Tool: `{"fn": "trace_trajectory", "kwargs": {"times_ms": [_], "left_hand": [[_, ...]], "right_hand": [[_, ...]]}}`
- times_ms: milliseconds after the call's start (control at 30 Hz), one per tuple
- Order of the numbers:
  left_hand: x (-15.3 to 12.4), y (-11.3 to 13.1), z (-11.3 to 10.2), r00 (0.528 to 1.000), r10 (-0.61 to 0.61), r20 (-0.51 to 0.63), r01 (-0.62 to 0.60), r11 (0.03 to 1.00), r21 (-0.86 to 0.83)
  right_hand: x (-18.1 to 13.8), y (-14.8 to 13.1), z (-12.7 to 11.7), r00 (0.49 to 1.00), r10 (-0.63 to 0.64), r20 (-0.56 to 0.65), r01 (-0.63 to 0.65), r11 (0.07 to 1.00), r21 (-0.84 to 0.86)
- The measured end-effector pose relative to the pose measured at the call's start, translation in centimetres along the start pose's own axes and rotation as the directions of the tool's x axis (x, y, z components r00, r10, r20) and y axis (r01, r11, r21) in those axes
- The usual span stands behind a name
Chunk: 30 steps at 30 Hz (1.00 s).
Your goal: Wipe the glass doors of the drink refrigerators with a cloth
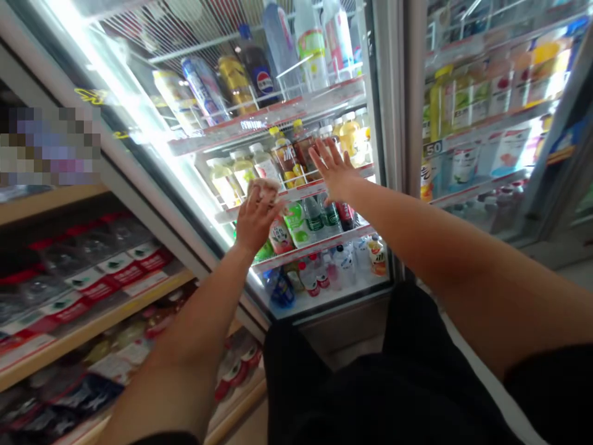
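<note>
My left hand (256, 217) has its fingers over a crumpled pale cloth (265, 184), which appears pressed to the glass door (185, 185) of a lit drinks cooler. A faint reflection shows beside those fingers. Higher and to the right, my right hand (334, 170) is spread with nothing in it, palm toward the same glass; whether it touches cannot be made out. Behind the glass, yellow-capped bottles (286, 157) fill the middle shelf. Green-labelled bottles (297, 224) stand one shelf lower.
On the left, wooden shelves (139, 306) carry red-and-white packs (92, 281). A second cooler (472, 130) with bottles stands at the right, past the metal door frame (402, 93). My dark-clothed legs (296, 377) are close below the cooler.
</note>
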<state>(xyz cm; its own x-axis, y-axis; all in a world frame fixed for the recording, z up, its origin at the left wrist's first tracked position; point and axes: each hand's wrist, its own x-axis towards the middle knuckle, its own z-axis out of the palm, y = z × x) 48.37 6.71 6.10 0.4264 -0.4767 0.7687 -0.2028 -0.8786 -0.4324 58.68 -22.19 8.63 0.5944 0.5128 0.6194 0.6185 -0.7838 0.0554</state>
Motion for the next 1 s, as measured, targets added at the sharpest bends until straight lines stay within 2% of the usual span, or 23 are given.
{"fn": "trace_trajectory", "kwargs": {"times_ms": [67,200,267,333,400,467,533,600,667,733,800,900,1000], "left_hand": [[0.3,-0.8,-0.5,1.0,0.004,0.01,-0.005,1.0,0.015],[2.8,-3.0,-2.3,0.976,-0.16,-0.147,0.171,0.983,0.067],[3.1,-2.8,-2.6,0.973,-0.185,-0.138,0.198,0.977,0.084],[2.4,-1.8,-2.3,0.989,-0.134,-0.067,0.141,0.984,0.111],[1.6,-1.0,-2.0,0.999,-0.017,0.03,0.013,0.992,0.126],[1.4,-1.1,-2.0,0.997,0.056,0.056,-0.062,0.99,0.123],[2.0,-1.8,-2.3,1.0,0.002,-0.025,0.0,0.994,0.106],[2.9,-2.4,-2.5,0.985,-0.12,-0.126,0.13,0.989,0.072],[3.3,-2.1,-2.4,0.972,-0.185,-0.142,0.194,0.98,0.054],[2.9,-0.9,-1.9,0.984,-0.153,-0.086,0.159,0.986,0.058],[2.1,0.3,-1.4,0.998,-0.06,-0.004,0.06,0.996,0.059],[1.8,0.3,-1.4,0.996,0.042,0.073,-0.046,0.998,0.053],[2.8,-1.3,-1.9,1.0,-0.016,0.026,0.015,0.998,0.056]], "right_hand": [[0.0,-0.1,0.0,1.0,0.01,0.015,-0.01,1.0,-0.014],[-0.1,-0.4,0.0,0.998,0.061,0.022,-0.059,0.995,-0.082],[-0.1,-0.6,0.0,0.998,0.065,0.022,-0.062,0.994,-0.092],[-0.2,-0.8,-0.1,0.998,0.064,0.024,-0.062,0.995,-0.084],[-0.5,-1.0,-0.3,0.997,0.07,0.029,-0.068,0.995,-0.073],[-0.8,-1.3,-0.7,0.996,0.082,0.038,-0.079,0.994,-0.072],[-1.1,-1.5,-1.1,0.995,0.087,0.044,-0.083,0.994,-0.074],[-1.3,-1.6,-1.3,0.995,0.088,0.051,-0.084,0.993,-0.08],[-1.3,-1.7,-1.4,0.994,0.095,0.061,-0.09,0.992,-0.089],[-1.2,-1.6,-1.2,0.993,0.099,0.059,-0.093,0.992,-0.087],[-1.1,-1.4,-0.9,0.995,0.091,0.047,-0.087,0.994,-0.072],[-1.0,-1.2,-0.4,0.997,0.068,0.024,-0.067,0.997,-0.05],[-1.2,-1.2,-0.5,0.998,0.067,0.016,-0.067,0.997,-0.043]]}}
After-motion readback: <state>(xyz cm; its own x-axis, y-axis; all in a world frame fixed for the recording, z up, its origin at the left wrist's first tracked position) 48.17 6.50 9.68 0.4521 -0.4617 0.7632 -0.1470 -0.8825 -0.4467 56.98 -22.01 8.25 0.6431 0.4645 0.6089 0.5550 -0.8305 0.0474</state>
